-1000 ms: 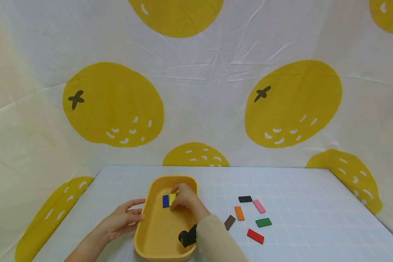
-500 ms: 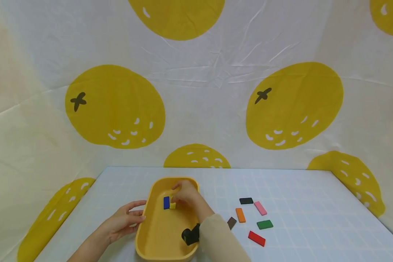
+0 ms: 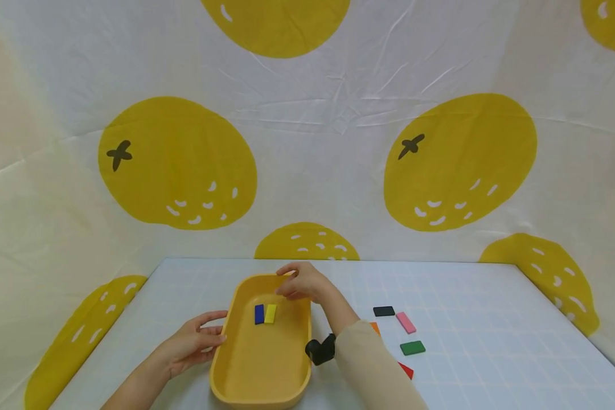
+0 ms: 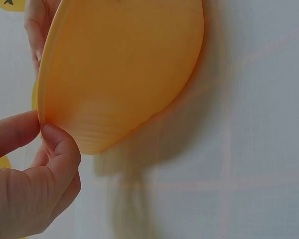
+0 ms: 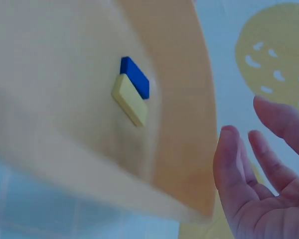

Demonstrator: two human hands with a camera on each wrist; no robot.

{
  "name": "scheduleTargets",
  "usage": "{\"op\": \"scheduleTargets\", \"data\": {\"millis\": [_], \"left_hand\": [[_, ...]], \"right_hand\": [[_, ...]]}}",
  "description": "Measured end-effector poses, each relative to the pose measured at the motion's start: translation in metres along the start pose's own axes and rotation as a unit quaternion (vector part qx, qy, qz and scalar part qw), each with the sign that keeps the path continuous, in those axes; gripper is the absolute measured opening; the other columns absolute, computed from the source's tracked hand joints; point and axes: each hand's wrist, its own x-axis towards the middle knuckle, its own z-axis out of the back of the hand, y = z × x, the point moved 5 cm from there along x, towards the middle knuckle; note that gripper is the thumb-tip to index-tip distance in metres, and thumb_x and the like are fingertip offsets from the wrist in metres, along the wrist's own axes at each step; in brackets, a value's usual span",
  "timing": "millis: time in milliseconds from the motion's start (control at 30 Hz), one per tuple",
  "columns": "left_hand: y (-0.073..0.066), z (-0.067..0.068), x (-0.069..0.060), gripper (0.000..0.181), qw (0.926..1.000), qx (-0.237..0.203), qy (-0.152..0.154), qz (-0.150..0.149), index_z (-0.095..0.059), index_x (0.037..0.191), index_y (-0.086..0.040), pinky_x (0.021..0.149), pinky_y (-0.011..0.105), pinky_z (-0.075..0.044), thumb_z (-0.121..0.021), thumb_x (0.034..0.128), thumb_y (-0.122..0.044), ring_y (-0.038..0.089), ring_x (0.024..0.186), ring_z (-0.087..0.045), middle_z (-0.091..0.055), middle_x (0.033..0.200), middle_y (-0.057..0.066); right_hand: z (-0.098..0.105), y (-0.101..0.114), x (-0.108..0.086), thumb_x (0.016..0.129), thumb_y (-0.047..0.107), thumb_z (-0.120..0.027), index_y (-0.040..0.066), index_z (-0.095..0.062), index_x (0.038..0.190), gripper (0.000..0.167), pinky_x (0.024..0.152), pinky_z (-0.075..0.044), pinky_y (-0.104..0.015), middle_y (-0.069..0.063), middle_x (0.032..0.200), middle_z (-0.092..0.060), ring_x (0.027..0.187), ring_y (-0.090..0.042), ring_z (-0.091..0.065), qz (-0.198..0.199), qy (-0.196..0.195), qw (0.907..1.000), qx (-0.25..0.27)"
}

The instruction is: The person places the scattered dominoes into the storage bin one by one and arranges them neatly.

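Note:
A deep yellow-orange tray (image 3: 263, 364) stands on the table, left of centre. My left hand (image 3: 192, 344) is at its left side; in the left wrist view, thumb and forefinger pinch the tray's rim (image 4: 46, 74). Inside lie two flat domino-like blocks, a blue block (image 3: 259, 314) and a yellow block (image 3: 270, 314), side by side near the far end. The right wrist view shows the yellow block (image 5: 129, 99) against the blue block (image 5: 135, 78). My right hand (image 3: 302, 282) is above the tray's far right corner, fingers apart and holding nothing.
Right of the tray lie more flat blocks: a black block (image 3: 384, 311), a pink block (image 3: 405, 322) and a green block (image 3: 412, 348). My right sleeve partly covers a red block (image 3: 406, 370) and an orange block (image 3: 375, 327). A fruit-print curtain (image 3: 318, 171) hangs behind the table.
My right hand has let go of the yellow block, leaving it beside the blue one, and has risen toward the far right corner. The right sleeve now hides the brown block. My left hand stays put.

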Motion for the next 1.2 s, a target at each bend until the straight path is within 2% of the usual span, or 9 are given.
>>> {"op": "scheduleTargets", "data": {"millis": [267, 667, 933, 1200], "left_hand": [[0.000, -0.001, 0.000, 0.067, 0.9999, -0.001, 0.013, -0.009, -0.023, 0.142, 0.004, 0.074, 0.028, -0.051, -0.060, 0.0864, 0.004, 0.017, 0.086, -0.057, -0.059, 0.103, 0.010], [0.000, 0.000, -0.001, 0.067, 0.9998, 0.001, 0.014, -0.016, -0.023, 0.141, 0.004, 0.073, 0.029, -0.051, -0.061, 0.0859, 0.004, 0.017, 0.085, -0.058, -0.060, 0.102, 0.009], [-0.001, -0.003, -0.001, 0.067, 0.9995, -0.004, 0.023, -0.019, -0.023, 0.142, 0.005, 0.074, 0.030, -0.051, -0.060, 0.0861, 0.004, 0.016, 0.086, -0.059, -0.060, 0.102, 0.008], [0.000, -0.001, 0.000, 0.067, 0.9997, -0.001, 0.017, -0.019, -0.023, 0.141, 0.005, 0.076, 0.031, -0.051, -0.061, 0.0856, 0.003, 0.017, 0.087, -0.058, -0.060, 0.102, 0.009]], "right_hand": [[0.024, 0.001, -0.016, 0.078, 0.003, -0.073, 0.002, -0.056, 0.118, 0.043, 0.074, -0.054, -0.036, -0.012, 0.091, -0.057, 0.089, -0.035, -0.063, 0.006, 0.014, 0.9999, -0.002], [0.042, -0.009, -0.052, 0.079, 0.002, -0.070, 0.000, -0.057, 0.117, 0.040, 0.073, -0.054, -0.037, -0.012, 0.087, -0.056, 0.084, -0.034, -0.063, 0.031, 0.042, 0.9983, -0.027], [0.061, -0.020, -0.070, 0.078, 0.006, -0.072, 0.002, -0.058, 0.115, 0.040, 0.072, -0.054, -0.035, -0.011, 0.089, -0.055, 0.078, -0.025, -0.061, 0.038, 0.026, 0.9972, -0.059], [0.083, -0.034, -0.086, 0.078, 0.008, -0.072, 0.004, -0.057, 0.116, 0.041, 0.073, -0.054, -0.036, -0.011, 0.088, -0.055, 0.079, -0.028, -0.060, 0.027, 0.005, 0.9973, -0.068]]}}
